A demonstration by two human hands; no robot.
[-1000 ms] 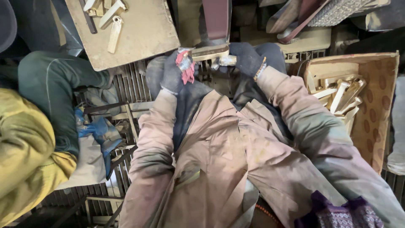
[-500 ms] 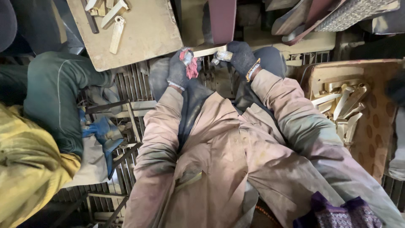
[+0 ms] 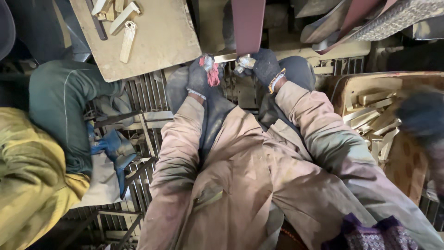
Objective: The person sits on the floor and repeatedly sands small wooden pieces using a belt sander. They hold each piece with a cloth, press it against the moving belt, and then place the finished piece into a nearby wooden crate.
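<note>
Both my hands wear dark gloves and hold one pale metal bar (image 3: 226, 57) crosswise against the lower end of a dark red sanding belt (image 3: 248, 25). My left hand (image 3: 200, 76) grips the bar's left end; its glove has a red-pink fingertip. My right hand (image 3: 262, 66) grips the right end, a yellow band at the wrist. The middle of the bar touches the belt. My pinkish jacket sleeves fill the lower centre.
A tan board (image 3: 152, 34) at upper left carries several pale metal pieces. A cardboard box (image 3: 407, 157) at right holds several similar bars. Another person in green and yellow clothing (image 3: 55, 120) sits at left over a metal floor grate (image 3: 138, 134).
My hands have moved forward with the bar, up to the belt's lower end. The view has shifted a little, so the box at right sits lower.
</note>
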